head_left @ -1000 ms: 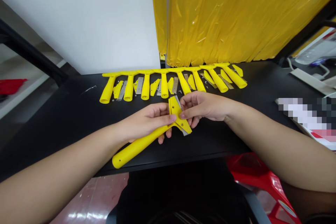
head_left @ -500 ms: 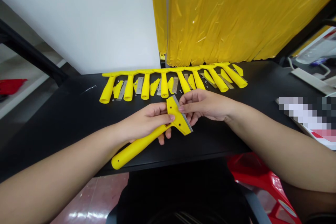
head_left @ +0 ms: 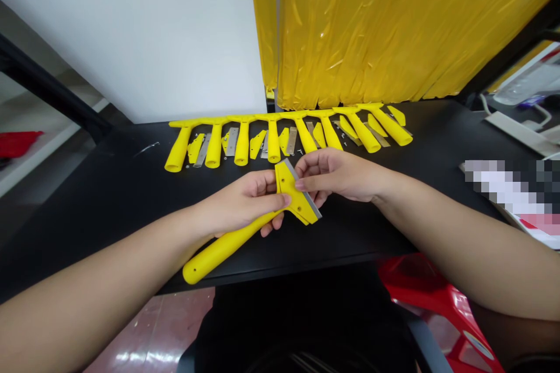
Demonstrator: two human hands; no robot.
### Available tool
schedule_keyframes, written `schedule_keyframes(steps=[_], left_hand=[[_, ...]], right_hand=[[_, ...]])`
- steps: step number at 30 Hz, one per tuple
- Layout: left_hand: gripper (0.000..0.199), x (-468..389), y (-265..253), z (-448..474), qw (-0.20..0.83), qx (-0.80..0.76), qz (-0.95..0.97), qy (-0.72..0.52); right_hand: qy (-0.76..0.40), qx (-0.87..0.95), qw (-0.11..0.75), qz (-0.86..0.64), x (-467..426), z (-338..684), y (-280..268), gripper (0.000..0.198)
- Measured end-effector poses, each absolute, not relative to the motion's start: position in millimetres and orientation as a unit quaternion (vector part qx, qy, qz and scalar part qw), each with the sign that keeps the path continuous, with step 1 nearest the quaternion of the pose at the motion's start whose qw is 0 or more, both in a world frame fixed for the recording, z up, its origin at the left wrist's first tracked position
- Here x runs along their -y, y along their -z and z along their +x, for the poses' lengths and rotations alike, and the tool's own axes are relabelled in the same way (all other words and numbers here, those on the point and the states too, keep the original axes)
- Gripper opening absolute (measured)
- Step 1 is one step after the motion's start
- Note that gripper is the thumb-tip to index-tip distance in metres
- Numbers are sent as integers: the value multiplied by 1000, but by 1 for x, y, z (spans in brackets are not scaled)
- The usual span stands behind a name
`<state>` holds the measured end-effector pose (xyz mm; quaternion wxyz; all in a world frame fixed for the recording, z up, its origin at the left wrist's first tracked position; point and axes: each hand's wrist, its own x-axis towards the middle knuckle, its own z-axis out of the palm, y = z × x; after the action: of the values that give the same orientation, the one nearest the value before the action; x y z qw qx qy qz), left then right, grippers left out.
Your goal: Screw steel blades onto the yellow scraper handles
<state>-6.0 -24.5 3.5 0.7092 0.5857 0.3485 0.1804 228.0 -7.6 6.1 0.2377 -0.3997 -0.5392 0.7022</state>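
Observation:
A yellow scraper (head_left: 231, 246) with a long round handle is held over the front of the black table, its handle slanting down to the left. My left hand (head_left: 254, 201) is closed round the neck, the thumb lying on the head. A yellow cover plate (head_left: 291, 191) with two small holes lies on the head, and a grey metal blade (head_left: 314, 208) sticks out along its right edge. My right hand (head_left: 321, 178) pinches the head at the blade side, thumb on top; its other fingers are partly hidden behind.
Behind my hands, a row of several yellow scraper handles (head_left: 213, 145) lies on the black table (head_left: 109, 204), with loose cover plates (head_left: 258, 143), blades (head_left: 231, 143) and small screws between them. Yellow plastic sheeting (head_left: 371, 29) hangs behind. A red stool (head_left: 437, 303) stands below, at right.
The scraper has shifted very slightly left, and its cover plate sits at a slightly different angle on the head. Both hands keep their hold.

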Motion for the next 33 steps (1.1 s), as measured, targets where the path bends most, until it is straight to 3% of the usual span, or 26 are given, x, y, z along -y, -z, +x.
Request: schedule_keyframes(steps=[13,20,33], left_hand=[[8,26,-5,-4,720,-392,545,-176],[4,25,-5,-3,740,-365,527,-205],[20,24,-3,-3,683,-345,616,-187]], right_hand=[[-699,541,250,-394,9,225,-4,34],[-728,517,238,-383,11,226,-1,46],[-719,533,226,-384,15,224,-2,36]])
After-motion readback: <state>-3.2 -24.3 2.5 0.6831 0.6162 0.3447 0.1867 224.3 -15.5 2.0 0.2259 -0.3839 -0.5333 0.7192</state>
